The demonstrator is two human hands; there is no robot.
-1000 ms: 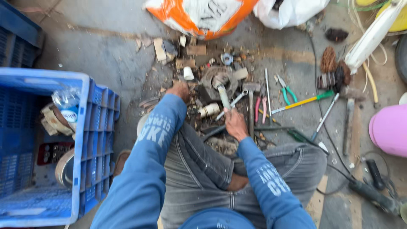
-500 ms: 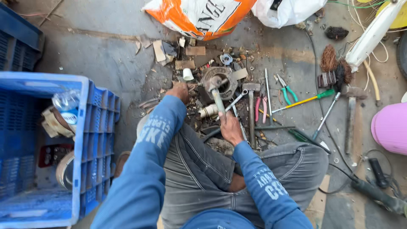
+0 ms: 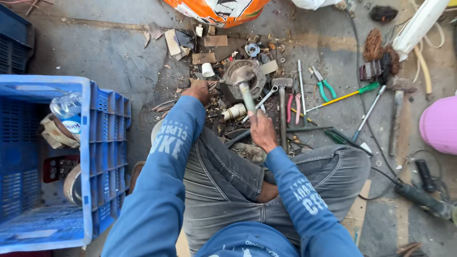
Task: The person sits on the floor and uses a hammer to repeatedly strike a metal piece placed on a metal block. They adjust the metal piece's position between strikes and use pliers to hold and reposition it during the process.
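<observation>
I sit on a concrete floor in blue sleeves and grey jeans. My right hand (image 3: 260, 129) grips the handle of a hammer (image 3: 245, 86), whose head rests on a round rusty metal part (image 3: 243, 79) just ahead of my knees. My left hand (image 3: 198, 91) reaches forward and holds a thin tool or piece against the left side of that round part; its fingers are partly hidden. A short white tube (image 3: 234, 112) lies between my two hands.
A blue plastic crate (image 3: 102, 143) with a bottle and scrap stands at left. A second hammer (image 3: 283, 100), wrenches, green-handled pliers (image 3: 323, 88), screwdrivers and a third hammer (image 3: 396, 109) lie at right. An orange-and-white sack (image 3: 216, 10) is ahead, a pink tub (image 3: 440, 124) far right.
My right hand has brought the hammer forward and down onto the round metal part. My left hand has stayed at the part's left side.
</observation>
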